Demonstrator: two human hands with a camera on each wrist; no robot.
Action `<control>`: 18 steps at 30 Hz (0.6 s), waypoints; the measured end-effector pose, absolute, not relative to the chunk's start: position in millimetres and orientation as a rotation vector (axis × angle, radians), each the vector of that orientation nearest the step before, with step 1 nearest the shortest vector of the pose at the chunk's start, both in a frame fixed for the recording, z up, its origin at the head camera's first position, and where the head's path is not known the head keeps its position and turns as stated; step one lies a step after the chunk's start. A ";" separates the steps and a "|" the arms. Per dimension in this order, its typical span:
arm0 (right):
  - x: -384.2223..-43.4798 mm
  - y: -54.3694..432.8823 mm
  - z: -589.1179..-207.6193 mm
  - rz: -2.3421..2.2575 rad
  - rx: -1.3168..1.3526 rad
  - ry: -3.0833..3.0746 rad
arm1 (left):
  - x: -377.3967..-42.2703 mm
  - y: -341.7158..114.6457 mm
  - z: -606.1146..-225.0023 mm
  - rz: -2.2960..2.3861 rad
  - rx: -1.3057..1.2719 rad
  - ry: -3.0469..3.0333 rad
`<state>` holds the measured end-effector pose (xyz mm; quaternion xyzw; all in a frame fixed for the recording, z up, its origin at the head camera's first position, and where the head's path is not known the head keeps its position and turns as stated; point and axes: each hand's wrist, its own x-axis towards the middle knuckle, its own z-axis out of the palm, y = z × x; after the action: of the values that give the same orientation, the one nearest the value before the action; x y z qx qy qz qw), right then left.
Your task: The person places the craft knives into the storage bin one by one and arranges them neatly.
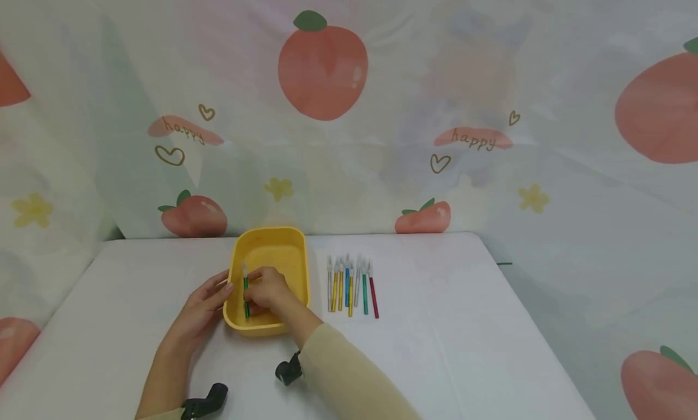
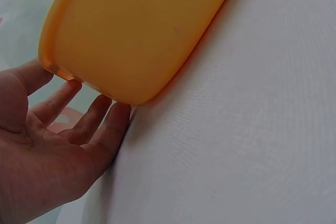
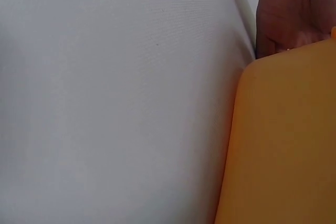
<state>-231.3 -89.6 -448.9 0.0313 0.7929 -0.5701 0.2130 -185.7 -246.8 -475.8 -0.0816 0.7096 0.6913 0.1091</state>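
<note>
A yellow plastic tray (image 1: 299,268) stands on the table. My left hand (image 1: 199,311) grips its left side, thumb at the rim; the left wrist view shows the fingers of that hand (image 2: 58,145) bent against the outer wall. Inside the tray, my right hand (image 1: 269,290) pinches a green craft knife (image 1: 246,305) with a clear cap, close to the left wall. The cap points away from me. In the right wrist view, the tray's outer wall (image 3: 283,140) hides what the right fingers hold.
Several capped craft knives (image 1: 351,286) in silver, yellow, blue, green and red lie side by side, right of the tray. A white cloth covers the table (image 1: 447,335). Behind it hangs a printed curtain (image 1: 371,183) with fruit pictures.
</note>
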 end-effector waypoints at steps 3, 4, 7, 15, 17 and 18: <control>-232.4 -90.8 -450.2 -1.577 0.097 2.202 | -186.2 -247.4 -476.1 2.040 -0.237 2.086; -232.6 -91.1 -450.9 -1.578 0.095 2.198 | -186.2 -247.4 -476.1 2.038 -0.244 2.087; -232.5 -92.2 -451.5 -1.589 0.092 2.195 | -186.5 -247.7 -476.4 2.038 -0.244 2.096; -232.5 -92.3 -451.9 -1.593 0.105 2.177 | -188.0 -246.9 -478.1 2.022 -0.263 2.097; -232.4 -92.1 -451.6 -1.597 0.108 2.172 | -188.1 -247.0 -478.5 2.021 -0.259 2.101; -232.2 -91.8 -451.1 -1.598 0.105 2.172 | -188.1 -247.0 -478.6 2.026 -0.258 2.100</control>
<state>-232.2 -91.8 -451.1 0.0378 0.7853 -0.5776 0.2196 -188.1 -247.0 -478.6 -0.0877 0.7128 0.6877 0.1060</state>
